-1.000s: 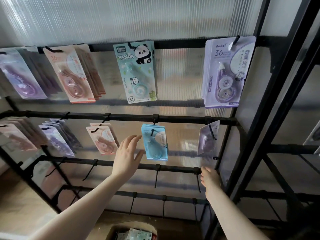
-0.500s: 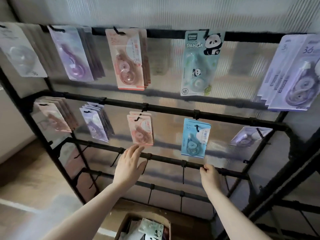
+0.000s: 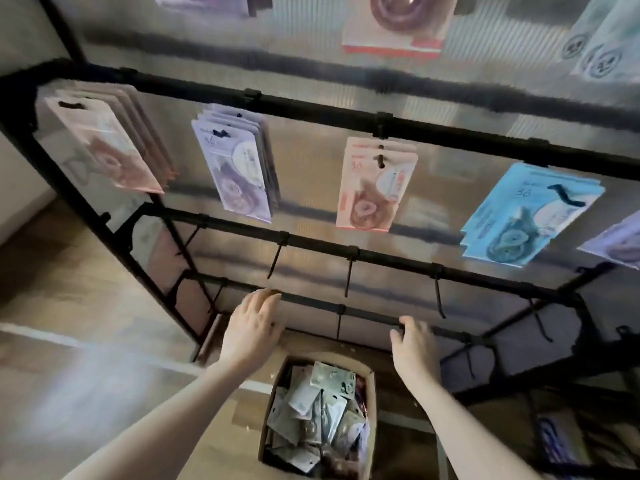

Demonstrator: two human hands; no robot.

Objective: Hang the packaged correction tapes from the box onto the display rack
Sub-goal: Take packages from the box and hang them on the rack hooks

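A cardboard box (image 3: 370,382) stands on the floor under the rack, filled with several loose packaged correction tapes (image 3: 320,407). Both hands hang just above it and hold nothing. My left hand (image 3: 252,329) has relaxed fingers, its tips by the lowest rail (image 3: 311,302). My right hand (image 3: 414,346) has loosely curled fingers with the tips at the same rail. On the black display rack (image 3: 318,112), packs hang from the rail above: pink (image 3: 104,150), purple (image 3: 237,174), pink (image 3: 374,188) and blue (image 3: 519,216).
Bare hooks (image 3: 348,275) stick out from the rail between the hanging packs and my hands. More packs hang in the top row, cut off by the frame. A second black frame (image 3: 554,375) stands to the right. Wooden floor (image 3: 69,306) lies to the left.
My view has tilted down and both hands have dropped from the middle rails to the lowest rail, over the box. The box is now in full view.
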